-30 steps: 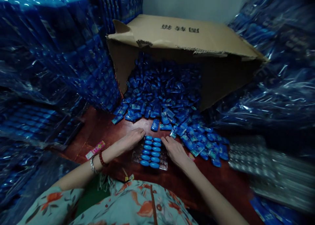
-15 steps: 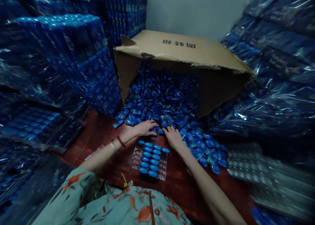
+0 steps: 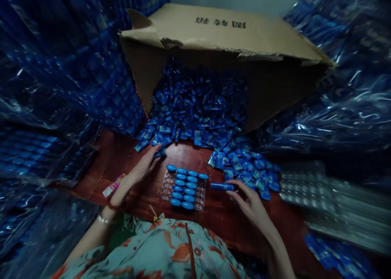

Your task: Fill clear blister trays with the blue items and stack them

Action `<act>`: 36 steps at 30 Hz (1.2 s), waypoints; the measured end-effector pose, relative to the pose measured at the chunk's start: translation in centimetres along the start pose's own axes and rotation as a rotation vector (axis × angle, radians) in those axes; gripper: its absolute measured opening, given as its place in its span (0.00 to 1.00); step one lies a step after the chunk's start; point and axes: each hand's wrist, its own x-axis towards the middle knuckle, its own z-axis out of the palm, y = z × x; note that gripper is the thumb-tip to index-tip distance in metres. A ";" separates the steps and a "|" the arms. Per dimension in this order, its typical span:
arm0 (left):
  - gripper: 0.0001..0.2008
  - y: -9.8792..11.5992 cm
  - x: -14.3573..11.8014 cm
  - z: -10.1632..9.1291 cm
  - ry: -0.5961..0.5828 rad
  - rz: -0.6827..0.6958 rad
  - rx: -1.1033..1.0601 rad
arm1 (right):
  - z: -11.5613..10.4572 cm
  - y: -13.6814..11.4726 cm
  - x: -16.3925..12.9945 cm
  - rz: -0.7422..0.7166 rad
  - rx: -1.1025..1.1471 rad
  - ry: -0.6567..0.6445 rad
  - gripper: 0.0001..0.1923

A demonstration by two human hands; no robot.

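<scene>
My left hand, left of the clear plastic tray, has its fingers closed on a small blue bottle. My right hand, on the tray's other side, pinches another blue bottle by one end, with its length lying sideways and its free end towards the tray. Several blue bottles stand in the tray's middle, their oval ends up. Clear moulded cups show along both sides of it.
A torn cardboard box lies open towards me, with a heap of blue bottles spilling out. Clear trays are stacked at the right. Plastic-wrapped blue packs tower on the left. A pink packet lies on the red table.
My hands have drawn apart from the heap's front edge, each with a bottle. The left has gone left, the right to the right and nearer me. The camera view has shifted.
</scene>
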 end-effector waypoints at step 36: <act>0.13 6.1 -4.1 1.0 -0.371 0.245 0.459 | 5.9 -4.5 3.3 -0.487 -0.817 -0.277 0.18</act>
